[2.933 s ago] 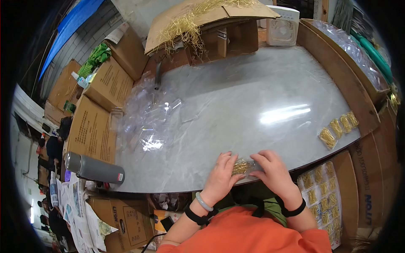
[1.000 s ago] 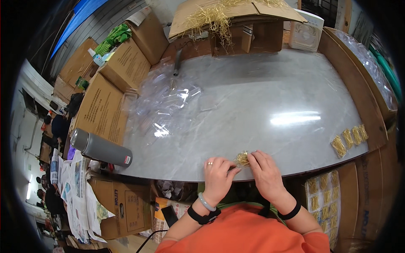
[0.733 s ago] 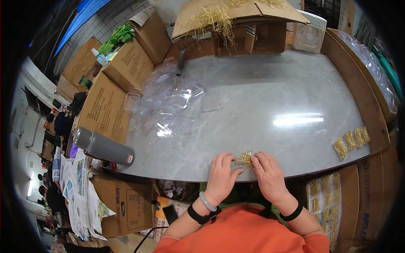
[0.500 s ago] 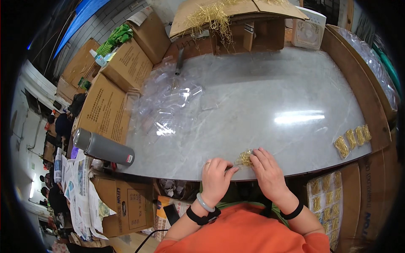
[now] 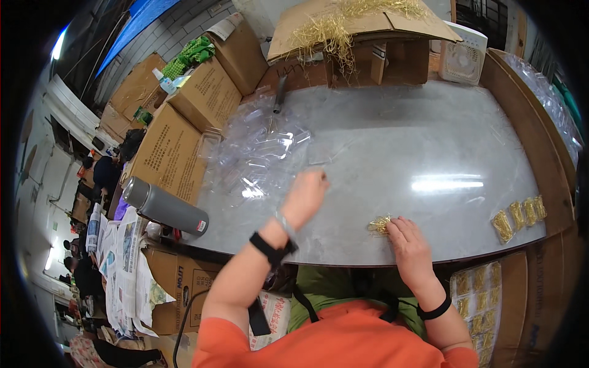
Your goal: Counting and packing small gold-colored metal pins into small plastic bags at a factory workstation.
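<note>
Near the front edge of the table, a small bundle of thin gold wire pieces [image 5: 379, 225] lies under the fingertips of my right hand [image 5: 410, 248]. Those fingers are bent together against its right side. My left hand [image 5: 305, 197] is stretched forward over the table, its fingers curled away and partly hidden. Just beyond it is a flat clear plastic piece [image 5: 320, 154]. Left of that spreads a heap of clear plastic boxes [image 5: 261, 150]. Several small clear packs filled with gold wire [image 5: 503, 227] stand in a row at the right edge.
A grey flask [image 5: 165, 207] lies tilted at the left edge beside cardboard boxes [image 5: 165, 153]. At the back, a cardboard shelf [image 5: 408, 61] carries loose gold wire [image 5: 325, 37], with a white fan [image 5: 462, 58] beside it. Below right sits a tray of gold-filled packs [image 5: 478, 300].
My left hand has left the gold bundle and reached forward, toward the clear plastic. My right hand stays at the bundle. The whole view has shifted slightly.
</note>
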A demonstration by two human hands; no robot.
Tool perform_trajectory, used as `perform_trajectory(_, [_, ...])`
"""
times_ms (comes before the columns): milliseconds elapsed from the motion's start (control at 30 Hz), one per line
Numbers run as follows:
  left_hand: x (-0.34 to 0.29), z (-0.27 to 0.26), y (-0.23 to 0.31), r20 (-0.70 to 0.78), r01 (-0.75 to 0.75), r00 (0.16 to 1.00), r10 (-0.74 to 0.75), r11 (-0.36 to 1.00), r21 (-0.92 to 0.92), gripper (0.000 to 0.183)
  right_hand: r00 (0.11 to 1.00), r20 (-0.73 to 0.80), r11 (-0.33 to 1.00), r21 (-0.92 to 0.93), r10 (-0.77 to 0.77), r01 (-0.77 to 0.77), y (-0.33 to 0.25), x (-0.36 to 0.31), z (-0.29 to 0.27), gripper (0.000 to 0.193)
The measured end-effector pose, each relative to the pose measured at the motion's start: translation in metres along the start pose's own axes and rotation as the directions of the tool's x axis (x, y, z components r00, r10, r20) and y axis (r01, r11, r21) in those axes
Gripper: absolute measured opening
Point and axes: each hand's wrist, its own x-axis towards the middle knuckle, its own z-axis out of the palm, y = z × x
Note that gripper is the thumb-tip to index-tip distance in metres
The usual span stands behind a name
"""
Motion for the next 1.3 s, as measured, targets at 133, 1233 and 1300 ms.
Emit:
perform_trajectory(133, [0.055, 0.013, -0.015, -0.206, -0.048, 0.976, 0.07, 0.993, 0.109, 0.04, 0.998, -0.068, 0.999, 0.034, 0.017, -0.015, 0.004, 0.002, 0.0, 0.03])
perform_trajectory(1233, [-0.204, 0.082, 0.007, 0.612, 0.655, 0.739, 0.282, -0.512, -0.556, 0.054, 0.915, 0.258, 0.927, 0.296, -0.309, 0.23, -0.034, 0.01, 0.003, 0.038])
perform_trajectory(1300, [-0.204, 0.08, 0.011, 0.595, 0.622, 0.761, 0.258, -0.551, -0.557, 0.052, 0.902, 0.272, 0.911, 0.338, -0.334, 0.236, -0.043, 0.003, 0.0, 0.039])
